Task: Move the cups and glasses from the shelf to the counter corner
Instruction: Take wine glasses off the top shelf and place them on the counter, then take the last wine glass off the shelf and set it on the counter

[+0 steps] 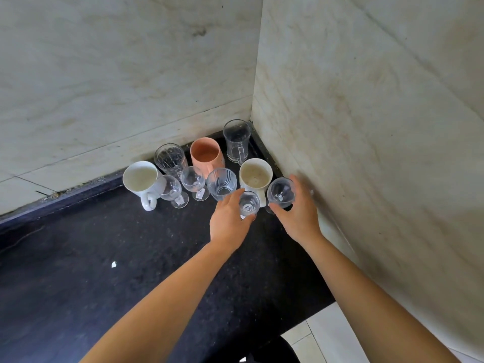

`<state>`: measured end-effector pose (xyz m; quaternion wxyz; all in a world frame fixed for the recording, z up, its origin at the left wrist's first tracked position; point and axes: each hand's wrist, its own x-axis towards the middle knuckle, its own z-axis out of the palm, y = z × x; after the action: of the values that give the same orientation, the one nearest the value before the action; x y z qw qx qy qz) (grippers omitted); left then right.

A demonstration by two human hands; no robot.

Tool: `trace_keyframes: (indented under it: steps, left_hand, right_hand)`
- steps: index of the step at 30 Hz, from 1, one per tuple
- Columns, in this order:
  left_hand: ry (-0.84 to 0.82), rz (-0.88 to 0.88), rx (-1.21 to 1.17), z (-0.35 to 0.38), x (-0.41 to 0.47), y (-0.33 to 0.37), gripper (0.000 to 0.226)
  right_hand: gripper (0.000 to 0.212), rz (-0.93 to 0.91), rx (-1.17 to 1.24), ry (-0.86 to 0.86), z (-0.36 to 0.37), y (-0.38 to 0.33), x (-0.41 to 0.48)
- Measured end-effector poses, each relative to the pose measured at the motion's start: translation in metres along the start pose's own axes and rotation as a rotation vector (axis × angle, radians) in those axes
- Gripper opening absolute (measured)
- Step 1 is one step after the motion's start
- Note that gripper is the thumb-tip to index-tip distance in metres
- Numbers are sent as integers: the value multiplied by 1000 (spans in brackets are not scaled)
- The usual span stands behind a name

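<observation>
The left hand (pixel 228 220) is curling around a small stemmed glass (pixel 249 204), thumb at its 6 o'clock side and fingers at 10 o'clock, gripping it upright on the black counter (pixel 110 258). The right hand (pixel 298 216) is cupping a second stemmed glass (pixel 281 193), thumb at 7 o'clock, fingers wrapping the 3 o'clock side, just beside the marble wall (pixel 379 127). Both glasses are standing at the front of the cluster in the corner. At 12 o'clock from them a cream cup (pixel 255 174) and a swirl-etched tumbler (pixel 221 182) are crowding close. Open counter is lying toward 7 o'clock; the counter edge is running at 5 o'clock.
</observation>
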<state>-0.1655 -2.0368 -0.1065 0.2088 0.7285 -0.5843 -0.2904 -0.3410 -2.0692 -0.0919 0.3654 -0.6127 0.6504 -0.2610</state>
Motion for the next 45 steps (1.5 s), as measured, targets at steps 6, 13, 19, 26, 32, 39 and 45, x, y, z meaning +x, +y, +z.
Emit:
trace_keyframes:
  steps: [6,13,19,26,32,39,45]
  left_hand:
    - [-115,46,25,-13,1,5,79]
    - [95,172,70,-123,-9,12,60]
    - [660,177,260,-267,-71,9,52]
    - [1051,-232,475,-338,-274,-40,60]
    - [1161,-624,611,-329,-475,-67,68]
    - [1301,-821,710,-333,-702,-78,71]
    - [1292,-1017,837,-299,-940,-90,73]
  right_hand:
    - [86,68,-64,-76,-6,-3,2]
    - [73,-188,-170,-10,-33,-73,1]
    - [64,-657,-139,51,-17,-207,-5]
    - [66,-1174,1,-220,91,-347,-103]
    - [66,-1481,139,-524,163,-393,-273]
    - [68,-1710,271,-640,190,-409,-496]
    - [68,-1817,436,-746,221,-401,-748]
